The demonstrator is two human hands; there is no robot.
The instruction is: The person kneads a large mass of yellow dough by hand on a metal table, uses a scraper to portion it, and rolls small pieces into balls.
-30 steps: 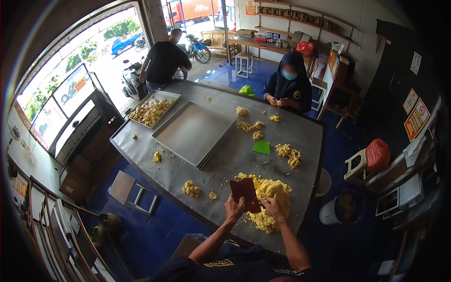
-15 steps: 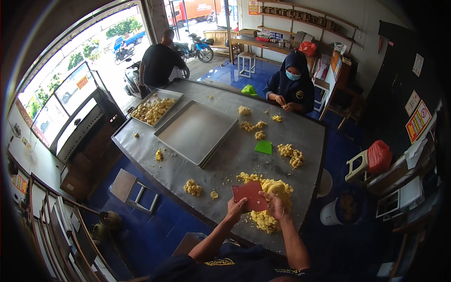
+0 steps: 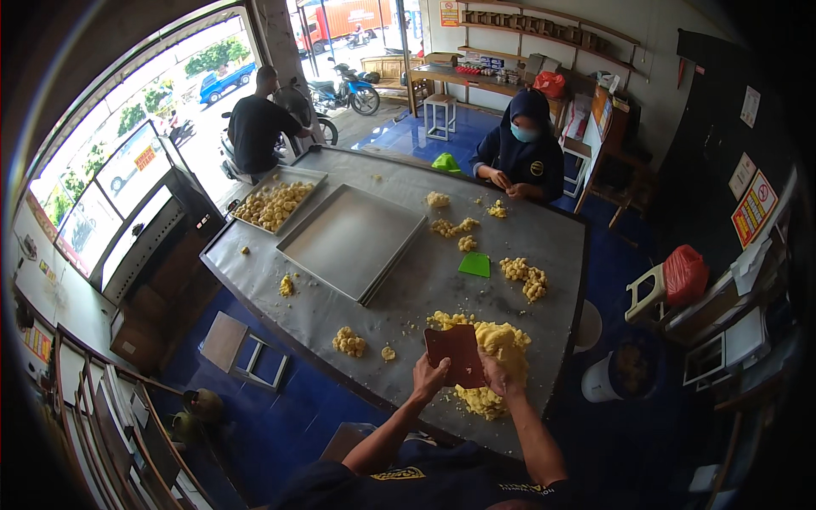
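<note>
A flexible red-brown dough scraper (image 3: 454,355) is held up over the near part of the metal table. My left hand (image 3: 430,377) grips its left edge, thumb on the face. At the opposite edge, my right hand (image 3: 501,376) is closed on it, some fingers hidden behind; the sheet looks slightly bowed between them. Behind and below the scraper lies a large heap of crumbly yellow dough (image 3: 503,342), partly covered by it and by my right hand. Left of it rest a clump of dough bits (image 3: 348,342) and a small dough piece (image 3: 388,353).
On the table (image 3: 399,319) are a green scraper (image 3: 474,265), dough clumps (image 3: 524,279), stacked metal trays (image 3: 353,242) and a tray of dough balls (image 3: 274,204). A masked co-worker (image 3: 523,157) handles dough opposite. Another person (image 3: 259,127) is beyond the far-left corner. A stool (image 3: 242,344) stands left.
The scraper has tilted and turned darker to my view, looking more bowed. My right hand has shifted slightly along its right edge. The person at the far left has moved lower and leftward.
</note>
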